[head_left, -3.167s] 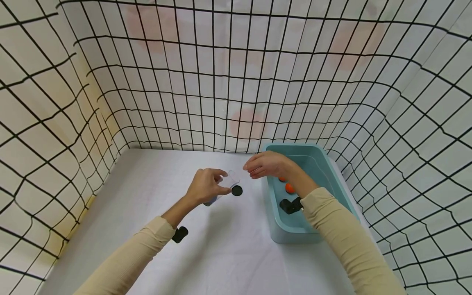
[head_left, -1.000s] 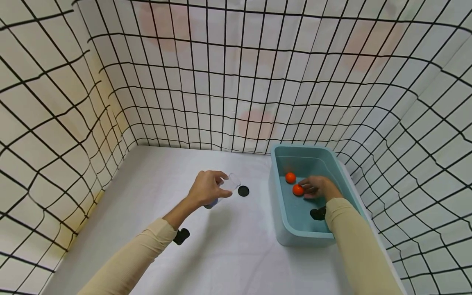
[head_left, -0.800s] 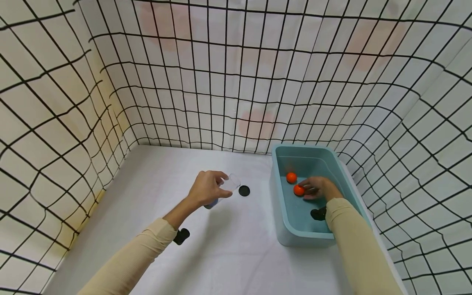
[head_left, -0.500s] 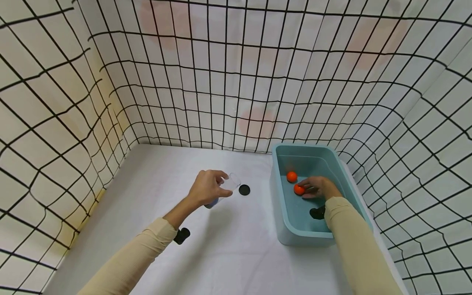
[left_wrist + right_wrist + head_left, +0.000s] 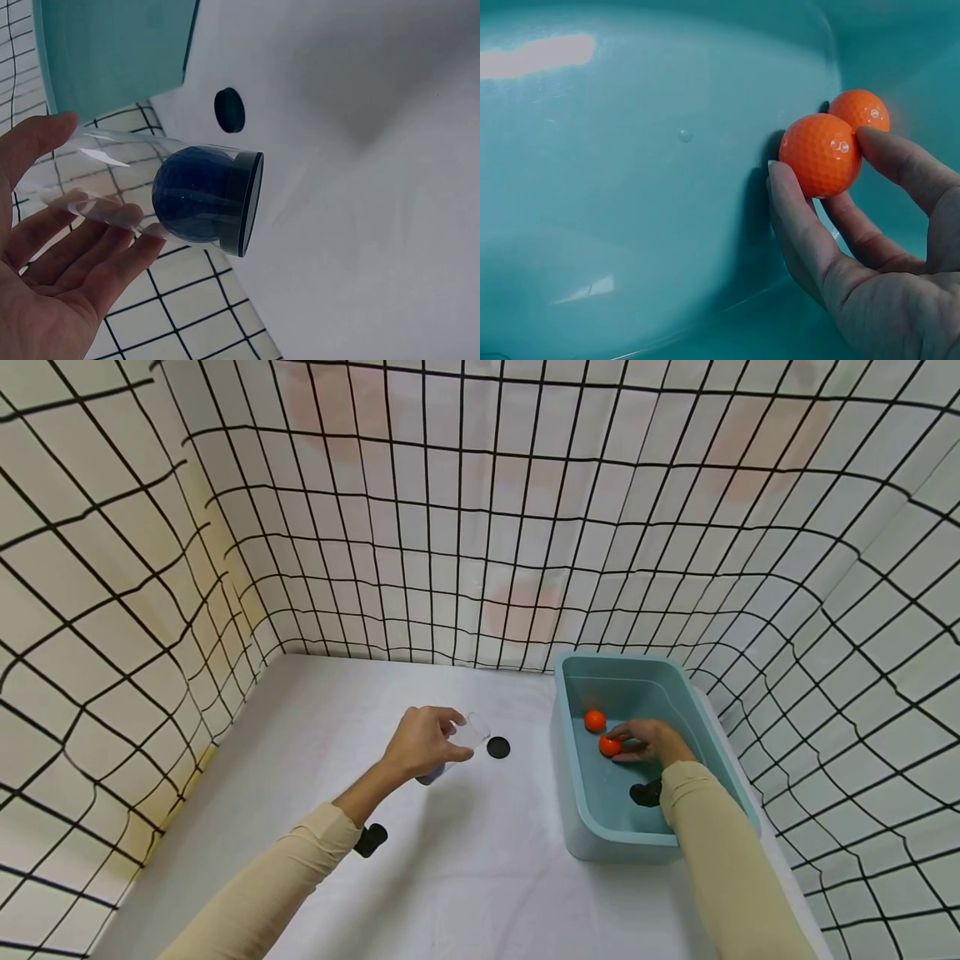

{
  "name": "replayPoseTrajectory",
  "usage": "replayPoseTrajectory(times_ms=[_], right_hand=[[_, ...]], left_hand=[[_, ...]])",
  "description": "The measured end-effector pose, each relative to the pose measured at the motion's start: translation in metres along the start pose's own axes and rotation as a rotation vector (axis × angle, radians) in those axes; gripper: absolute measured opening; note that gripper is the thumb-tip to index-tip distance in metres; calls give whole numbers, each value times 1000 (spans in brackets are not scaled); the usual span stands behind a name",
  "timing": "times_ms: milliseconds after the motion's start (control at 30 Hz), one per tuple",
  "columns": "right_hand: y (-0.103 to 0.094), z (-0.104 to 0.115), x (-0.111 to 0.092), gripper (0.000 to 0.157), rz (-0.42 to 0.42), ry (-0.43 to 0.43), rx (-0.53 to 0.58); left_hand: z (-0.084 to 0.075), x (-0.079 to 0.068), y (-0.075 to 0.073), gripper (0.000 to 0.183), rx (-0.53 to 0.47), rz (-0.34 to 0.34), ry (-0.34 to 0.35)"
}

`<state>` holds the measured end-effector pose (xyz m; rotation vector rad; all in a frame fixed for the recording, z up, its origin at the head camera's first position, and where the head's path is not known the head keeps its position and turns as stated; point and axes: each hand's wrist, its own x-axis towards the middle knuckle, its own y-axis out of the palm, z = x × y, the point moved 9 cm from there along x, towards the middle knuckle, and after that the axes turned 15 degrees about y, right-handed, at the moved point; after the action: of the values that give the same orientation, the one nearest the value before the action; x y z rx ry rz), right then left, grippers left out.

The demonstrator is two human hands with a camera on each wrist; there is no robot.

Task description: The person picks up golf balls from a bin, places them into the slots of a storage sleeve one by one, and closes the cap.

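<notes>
My left hand (image 5: 422, 742) holds a clear tube (image 5: 142, 144) tilted above the white table, thumb on one side and fingers on the other. A dark blue dimpled golf ball (image 5: 193, 193) sits inside it against the black end cap (image 5: 244, 204). Inside the teal bin (image 5: 626, 848), my right hand (image 5: 647, 742) pinches an orange golf ball (image 5: 820, 156) between thumb and fingertips, low near the bin floor. A second orange golf ball (image 5: 861, 109) lies right behind it, partly covered by the first in the right wrist view.
A black round lid (image 5: 498, 747) lies on the white table (image 5: 480, 877) between the left hand and the bin. Black netting (image 5: 420, 527) surrounds the table at the back and both sides. Each wrist carries a small black camera (image 5: 371, 840).
My right hand has gone from above the table, left of the bin, down into the bin and taken hold of an orange golf ball. My left hand keeps the tube nearly still.
</notes>
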<state>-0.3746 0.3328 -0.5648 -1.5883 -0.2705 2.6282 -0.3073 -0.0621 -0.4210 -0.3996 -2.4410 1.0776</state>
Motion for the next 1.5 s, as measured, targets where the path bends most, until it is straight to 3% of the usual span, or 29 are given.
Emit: replayPoseTrajectory(times_ms=[167, 400, 600, 800, 933, 1167, 1500], right_hand=[[4, 5, -4, 45, 48, -29, 2], [14, 20, -26, 51, 149, -60, -29], [20, 36, -48, 53, 157, -98, -11], [24, 54, -73, 45, 149, -178, -33], [29, 66, -92, 43, 157, -232, -88], [43, 84, -128, 57, 185, -308, -189], [87, 93, -176, 46, 268, -438, -363]], left_hand=[[0, 1, 0, 42, 4, -4, 6], [-2, 3, 0, 42, 17, 2, 9], [-2, 4, -1, 41, 22, -6, 20], [-3, 5, 0, 41, 14, -1, 24], [-4, 7, 0, 41, 16, 1, 27], [-11, 10, -1, 41, 12, 1, 42], [-18, 14, 2, 41, -24, 3, 52]])
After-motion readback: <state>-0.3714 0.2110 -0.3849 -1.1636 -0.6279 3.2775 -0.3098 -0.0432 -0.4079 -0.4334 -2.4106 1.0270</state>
